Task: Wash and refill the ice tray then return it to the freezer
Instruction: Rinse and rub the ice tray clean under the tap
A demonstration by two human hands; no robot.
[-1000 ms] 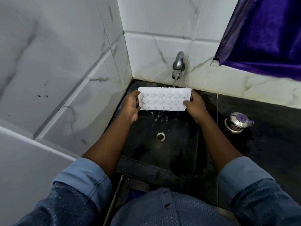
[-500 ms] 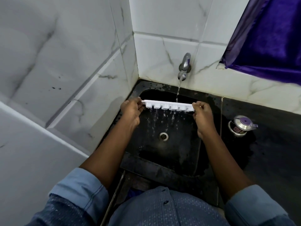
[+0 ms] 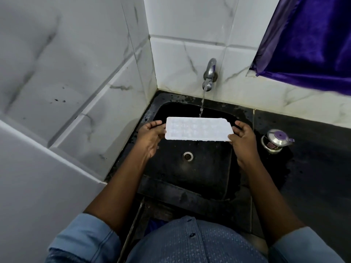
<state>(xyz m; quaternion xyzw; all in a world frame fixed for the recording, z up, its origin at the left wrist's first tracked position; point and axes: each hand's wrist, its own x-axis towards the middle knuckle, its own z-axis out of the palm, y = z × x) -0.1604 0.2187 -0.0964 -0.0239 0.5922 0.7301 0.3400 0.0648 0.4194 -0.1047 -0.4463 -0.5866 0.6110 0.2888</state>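
A white plastic ice tray [image 3: 198, 129] is held flat over the black sink [image 3: 207, 175], its cells facing up. My left hand [image 3: 151, 134] grips its left short end and my right hand [image 3: 242, 138] grips its right short end. A thin stream of water falls from the metal tap [image 3: 209, 74] on the back wall onto the tray's far edge. The drain [image 3: 188, 155] shows below the tray.
White marble-look tiled walls close the sink in at the left and back. A small steel pot with a purple lid knob [image 3: 275, 141] stands on the wet black counter [image 3: 313, 168] to the right. A purple curtain [image 3: 311, 40] hangs at upper right.
The tray went from tilted with its underside toward me, through edge-on while spilling water, to lying flat with its cells up under the running tap. Both hands kept their grip.
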